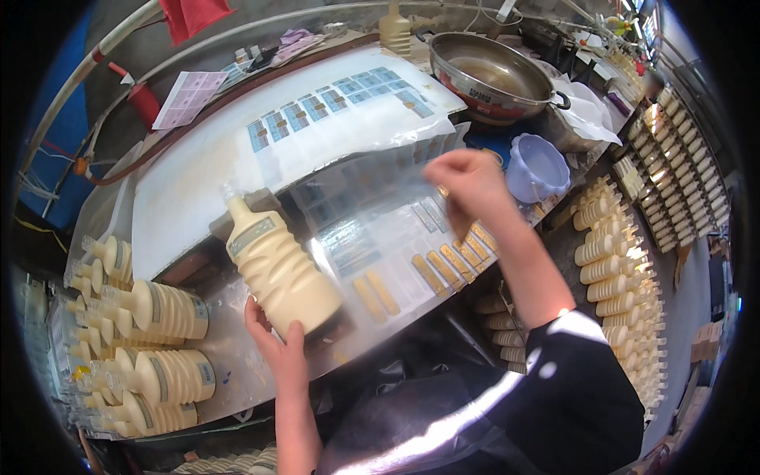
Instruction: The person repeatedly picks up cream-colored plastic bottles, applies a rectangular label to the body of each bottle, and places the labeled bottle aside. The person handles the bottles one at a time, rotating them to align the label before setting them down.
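Note:
A cream ribbed bottle point(285, 277) lies tilted on the worktable, its clear-tipped neck pointing up-left against a dark rest. It carries a greyish patterned label point(255, 235) on its shoulder. My left hand point(279, 336) grips the bottle by its base, thumb on the near side. Over the right part of the table my right hand point(467, 186) is raised, fingers curled together and a little blurred. A small gold bit shows beside its fingers; what they hold is not clear. Beneath that hand lie several gold strips point(453, 265), with two paler strips point(376, 295) nearer the bottle.
Several cream bottles point(162, 313) stand at left. Blue label sheets point(317, 109) lie on a white board point(190, 166) behind. A wide metal pan point(495, 75) and a lilac plastic tub point(538, 168) sit at the back right. Rows of bottles point(613, 269) fill the floor at right.

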### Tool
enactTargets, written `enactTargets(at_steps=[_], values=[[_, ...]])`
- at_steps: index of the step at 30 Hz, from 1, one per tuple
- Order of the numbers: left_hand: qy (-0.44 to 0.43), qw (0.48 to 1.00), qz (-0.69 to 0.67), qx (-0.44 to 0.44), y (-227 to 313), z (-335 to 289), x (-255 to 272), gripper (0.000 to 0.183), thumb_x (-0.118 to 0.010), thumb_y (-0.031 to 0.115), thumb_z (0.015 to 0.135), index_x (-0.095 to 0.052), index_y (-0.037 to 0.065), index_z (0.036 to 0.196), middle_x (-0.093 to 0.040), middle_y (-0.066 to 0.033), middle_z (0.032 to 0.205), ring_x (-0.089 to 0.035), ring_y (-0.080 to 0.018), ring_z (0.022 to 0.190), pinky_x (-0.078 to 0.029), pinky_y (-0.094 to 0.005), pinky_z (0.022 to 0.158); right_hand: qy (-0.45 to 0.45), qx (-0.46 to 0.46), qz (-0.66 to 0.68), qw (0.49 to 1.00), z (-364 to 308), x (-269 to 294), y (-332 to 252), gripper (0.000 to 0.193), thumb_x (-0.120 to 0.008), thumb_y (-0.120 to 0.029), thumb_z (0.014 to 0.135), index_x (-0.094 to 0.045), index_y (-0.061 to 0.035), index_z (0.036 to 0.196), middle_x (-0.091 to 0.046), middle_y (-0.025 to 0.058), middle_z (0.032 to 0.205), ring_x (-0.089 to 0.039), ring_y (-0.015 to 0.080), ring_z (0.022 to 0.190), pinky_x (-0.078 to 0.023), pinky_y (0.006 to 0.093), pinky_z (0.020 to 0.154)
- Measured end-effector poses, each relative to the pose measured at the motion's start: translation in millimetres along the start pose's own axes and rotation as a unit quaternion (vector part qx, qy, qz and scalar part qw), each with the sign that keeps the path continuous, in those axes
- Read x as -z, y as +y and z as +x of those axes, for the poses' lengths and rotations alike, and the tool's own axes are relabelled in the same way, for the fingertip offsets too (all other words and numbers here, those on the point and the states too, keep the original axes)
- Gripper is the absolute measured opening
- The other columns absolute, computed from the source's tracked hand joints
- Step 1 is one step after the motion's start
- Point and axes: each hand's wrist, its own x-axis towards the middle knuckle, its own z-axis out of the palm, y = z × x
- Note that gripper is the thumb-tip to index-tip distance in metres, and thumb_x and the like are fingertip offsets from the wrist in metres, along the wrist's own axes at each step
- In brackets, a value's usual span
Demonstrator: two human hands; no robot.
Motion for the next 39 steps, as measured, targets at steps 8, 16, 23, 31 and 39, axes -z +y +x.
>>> enactTargets(at_steps=[8,16,23,31,39], values=[[-0.031,0.984,0.171,-0.045,3,-5,8,0.104,-0.086,0.021,0.072,-0.03,0.003,0.158,-0.041,-0.0183,0.151,-0.045,-0.0326,0.138,-0.035,-0.0443,0.117,0.255,0.042,-0.424,0.868,89,225,84,0.03,-0.073,-0.033,0.084,-0.08,-0.005,0.089,-0.074,0.014,0.074,-0.074,0.0243,0.068,-0.057,0.0382,0.069],[-0.007,0.956,0.26,-0.134,4,5,19,0.101,-0.092,0.016,0.065,-0.043,0.004,0.153,-0.051,-0.0134,0.139,-0.058,-0.0269,0.115,-0.048,-0.0381,0.1,0.09,0.005,-0.593,0.8,133,278,144,0.025,-0.078,-0.021,0.068,-0.074,0.0029,0.074,-0.07,0.0232,0.07,-0.074,0.0359,0.069,-0.058,0.0452,0.066],[-0.02,0.956,0.261,-0.129,9,3,20,0.102,-0.091,0.014,0.067,-0.04,0.003,0.154,-0.048,-0.0159,0.143,-0.054,-0.0293,0.124,-0.047,-0.0397,0.103,0.21,0.093,-0.637,0.736,100,241,93,0.023,-0.07,-0.023,0.086,-0.076,-0.0012,0.091,-0.073,0.0234,0.088,-0.072,0.0399,0.084,-0.056,0.0475,0.078],[-0.047,0.971,0.206,-0.113,15,-1,18,0.105,-0.086,0.032,0.073,-0.031,0.003,0.159,-0.042,-0.0172,0.149,-0.048,-0.0311,0.132,-0.042,-0.0441,0.11,-0.034,0.148,-0.228,0.962,-31,18,-8,0.014,-0.074,-0.013,0.091,-0.076,0.0008,0.092,-0.07,0.0018,0.072,-0.064,0.0081,0.057,-0.047,0.0243,0.049],[-0.049,0.993,-0.105,-0.004,8,3,27,0.082,-0.072,0.021,0.083,-0.036,0.002,0.153,-0.042,-0.0168,0.145,-0.042,-0.0303,0.136,-0.033,-0.044,0.116,-0.343,-0.023,0.004,0.939,-87,-129,-24,0.018,-0.077,-0.014,0.085,-0.076,0.0041,0.089,-0.071,0.0045,0.073,-0.065,0.0068,0.068,-0.051,0.024,0.06]])
